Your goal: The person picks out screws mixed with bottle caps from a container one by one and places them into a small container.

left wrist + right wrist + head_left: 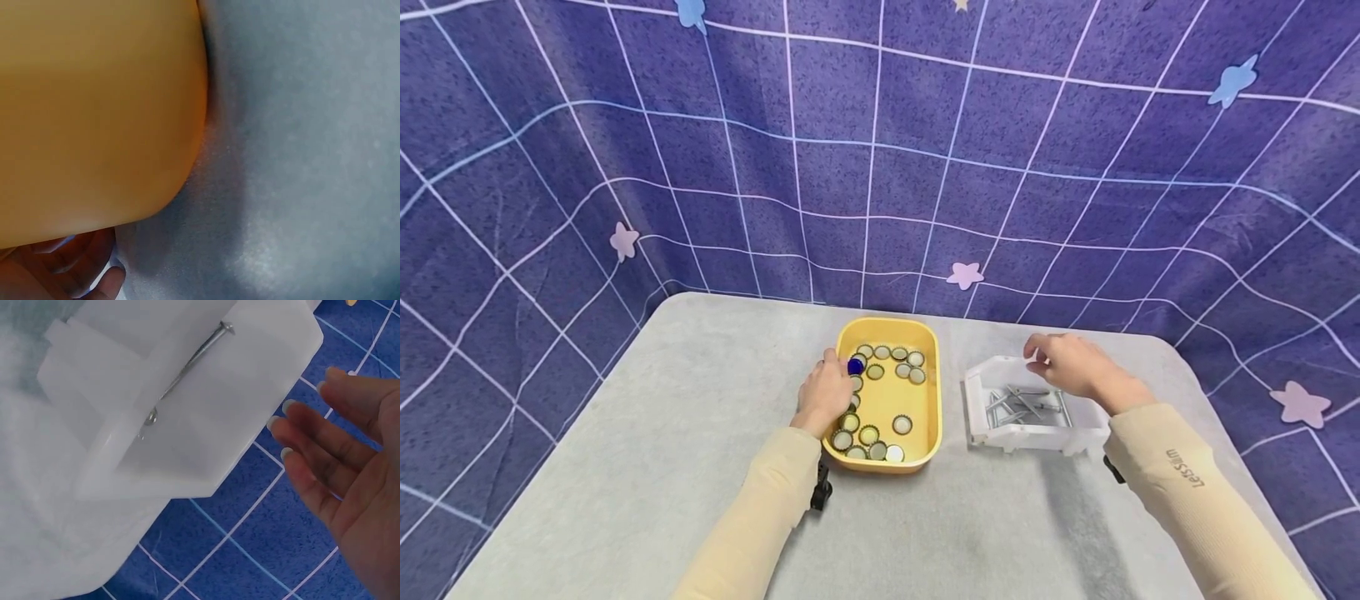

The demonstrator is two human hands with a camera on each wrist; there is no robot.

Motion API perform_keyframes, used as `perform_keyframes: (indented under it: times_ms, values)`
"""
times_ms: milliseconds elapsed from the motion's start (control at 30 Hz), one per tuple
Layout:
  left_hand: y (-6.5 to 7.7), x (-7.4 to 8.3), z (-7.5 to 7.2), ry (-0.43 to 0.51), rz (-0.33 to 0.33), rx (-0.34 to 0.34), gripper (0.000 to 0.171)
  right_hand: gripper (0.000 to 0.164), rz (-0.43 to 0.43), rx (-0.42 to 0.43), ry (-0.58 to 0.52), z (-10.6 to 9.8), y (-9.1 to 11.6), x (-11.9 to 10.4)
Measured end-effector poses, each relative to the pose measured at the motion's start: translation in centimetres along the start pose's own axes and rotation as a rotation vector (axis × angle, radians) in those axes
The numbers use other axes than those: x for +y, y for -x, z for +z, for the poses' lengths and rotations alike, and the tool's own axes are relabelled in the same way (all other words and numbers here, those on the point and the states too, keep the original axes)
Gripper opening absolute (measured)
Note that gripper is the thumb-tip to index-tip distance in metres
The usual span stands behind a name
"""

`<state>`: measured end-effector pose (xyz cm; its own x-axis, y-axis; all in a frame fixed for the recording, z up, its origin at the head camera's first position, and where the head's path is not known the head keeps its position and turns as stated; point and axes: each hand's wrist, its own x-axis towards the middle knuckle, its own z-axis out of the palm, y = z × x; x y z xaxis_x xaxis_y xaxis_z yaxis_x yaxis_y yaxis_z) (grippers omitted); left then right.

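Note:
My left hand (827, 387) is at the left rim of a yellow tray (934, 400) of bottle caps (902, 425), one of them blue. In the left wrist view the tray's wall (100, 125) partly covers that hand's curled fingers (94, 256); I cannot tell whether they hold anything. My right hand (1071, 362) hovers over the back right of a white plastic bin (1037, 437). Long silver nails (1018, 404) with flat heads lie in it. In the right wrist view its fingers (312, 478) are loosely bent, beside the bin's edge, with nothing between them.
Tray and bin stand side by side on a grey-white tabletop (662, 417), a narrow gap between them. Behind the table's far edge hangs a purple-blue curtain (850, 167) with grid lines and stars, which also runs along both sides.

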<state>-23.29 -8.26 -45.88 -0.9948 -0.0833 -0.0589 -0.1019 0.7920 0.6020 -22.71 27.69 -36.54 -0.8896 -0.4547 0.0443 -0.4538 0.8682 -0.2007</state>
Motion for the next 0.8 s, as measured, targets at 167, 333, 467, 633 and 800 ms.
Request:
perform_keyframes:
  times_ms: [167, 333, 467, 633, 800]
  values:
    - [0.0, -0.1, 0.1, -0.003, 0.0, -0.011, 0.035, 0.014, -0.01, 0.008, -0.048, 0.4, 0.1, -0.4]
    - [-0.2, 0.0, -0.1, 0.007, 0.013, -0.048, 0.038, 0.016, 0.008, 0.031, -0.069, 0.6, 0.1, -0.6]
    - [-0.3, 0.2, -0.5, 0.027, 0.026, -0.101, 0.042, 0.019, 0.018, 0.048, -0.072, 0.7, 0.0, -0.8]
    - [-0.5, 0.2, -2.0, 0.085, 0.03, -0.231, 0.057, 0.026, 0.043, 0.077, -0.071, 0.7, 0.0, -1.1]
    - [-1.1, -0.2, -4.3, 0.132, 0.038, -0.254, 0.067, 0.04, 0.095, 0.165, -0.102, 0.3, -0.1, -1.3]
